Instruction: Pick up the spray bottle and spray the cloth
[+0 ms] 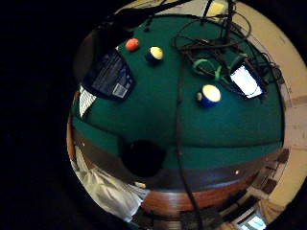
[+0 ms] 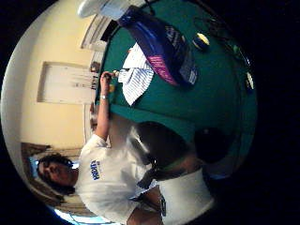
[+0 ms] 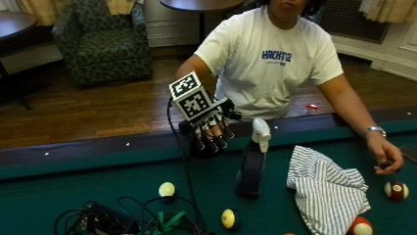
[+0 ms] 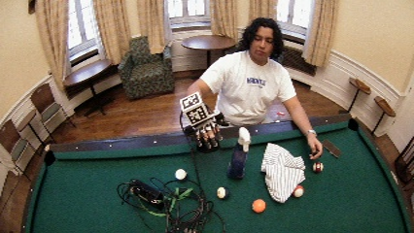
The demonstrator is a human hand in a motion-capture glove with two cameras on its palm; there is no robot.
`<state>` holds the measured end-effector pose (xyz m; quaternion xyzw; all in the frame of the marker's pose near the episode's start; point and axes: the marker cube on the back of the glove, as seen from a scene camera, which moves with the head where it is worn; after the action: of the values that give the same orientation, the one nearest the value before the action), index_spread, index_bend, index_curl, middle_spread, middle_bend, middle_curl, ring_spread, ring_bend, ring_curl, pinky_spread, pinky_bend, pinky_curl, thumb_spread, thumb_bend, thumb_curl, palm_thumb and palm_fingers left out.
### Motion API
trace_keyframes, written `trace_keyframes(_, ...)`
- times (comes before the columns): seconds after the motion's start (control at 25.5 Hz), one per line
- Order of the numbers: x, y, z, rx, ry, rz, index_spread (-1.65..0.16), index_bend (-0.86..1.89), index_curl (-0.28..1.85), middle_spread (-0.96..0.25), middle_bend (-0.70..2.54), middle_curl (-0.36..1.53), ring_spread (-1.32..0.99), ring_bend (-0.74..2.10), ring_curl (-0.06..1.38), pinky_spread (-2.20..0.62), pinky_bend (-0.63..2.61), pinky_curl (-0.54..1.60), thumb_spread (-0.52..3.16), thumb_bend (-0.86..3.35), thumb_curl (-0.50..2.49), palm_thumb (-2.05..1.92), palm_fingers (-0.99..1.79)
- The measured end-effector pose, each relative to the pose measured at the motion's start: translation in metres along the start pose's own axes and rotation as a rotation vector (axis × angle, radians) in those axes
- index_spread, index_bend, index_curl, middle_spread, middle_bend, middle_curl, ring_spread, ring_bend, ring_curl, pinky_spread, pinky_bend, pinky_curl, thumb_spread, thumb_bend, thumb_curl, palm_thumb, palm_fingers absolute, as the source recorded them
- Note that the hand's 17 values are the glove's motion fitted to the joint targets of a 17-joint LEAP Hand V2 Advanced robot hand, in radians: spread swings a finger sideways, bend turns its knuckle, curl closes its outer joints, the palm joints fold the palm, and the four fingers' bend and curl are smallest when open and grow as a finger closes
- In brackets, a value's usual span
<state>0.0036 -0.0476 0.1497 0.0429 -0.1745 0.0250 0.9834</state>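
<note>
A dark blue spray bottle [image 3: 251, 169] with a white trigger head stands upright on the green felt of a pool table [image 3: 84, 191]. A striped white cloth [image 3: 326, 188] lies crumpled just to its right. My gloved right hand [image 3: 210, 133] hangs over the near rail, a little left of the bottle's head and apart from it, fingers pointing down and holding nothing. In the thumb side palm view the bottle [image 2: 161, 44] is close, with the cloth [image 2: 137, 77] beyond it. The little finger side view shows the bottle's label [image 1: 108, 74].
The person's bare left hand [image 3: 387, 159] rests on the felt right of the cloth. Billiard balls lie scattered: a yellow one [image 3: 167, 189], another [image 3: 228, 218], and red-striped ones [image 3: 395, 190]. A tangle of cables with a device [image 3: 110, 220] sits at front left. A side pocket [image 1: 142, 157] lies under the hand.
</note>
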Motion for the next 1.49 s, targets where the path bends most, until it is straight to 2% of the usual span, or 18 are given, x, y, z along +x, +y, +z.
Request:
trace_keyframes(0.59, -0.018, -0.052, 0.025, 0.082, -0.492, 0.022, -0.39, 0.14, 0.22, -0.08, 0.26, 0.33, -0.06, 0.49, 0.29, 0.23, 0.39, 0.31, 1.04, 0.01, 0.33, 0.5, 0.44)
trace_keyframes(1.06, -0.038, -0.094, 0.047, 0.19, -0.771, 0.054, -0.37, 0.04, 0.16, -0.07, 0.28, 0.35, -0.06, 0.5, 0.31, 0.23, 0.46, 0.35, 0.98, -0.02, 0.34, 0.59, 0.29)
trace_keyframes(1.26, -0.044, -0.111, 0.054, 0.195, -0.806, 0.048, -0.35, 0.04, 0.13, -0.06, 0.29, 0.35, -0.06, 0.52, 0.31, 0.23, 0.48, 0.35, 0.92, -0.02, 0.35, 0.63, 0.26)
trace_keyframes(1.49, -0.049, -0.129, 0.059, 0.292, -0.838, 0.017, -0.33, 0.07, 0.11, -0.07, 0.33, 0.36, -0.06, 0.54, 0.31, 0.23, 0.49, 0.35, 0.87, -0.03, 0.36, 0.65, 0.25)
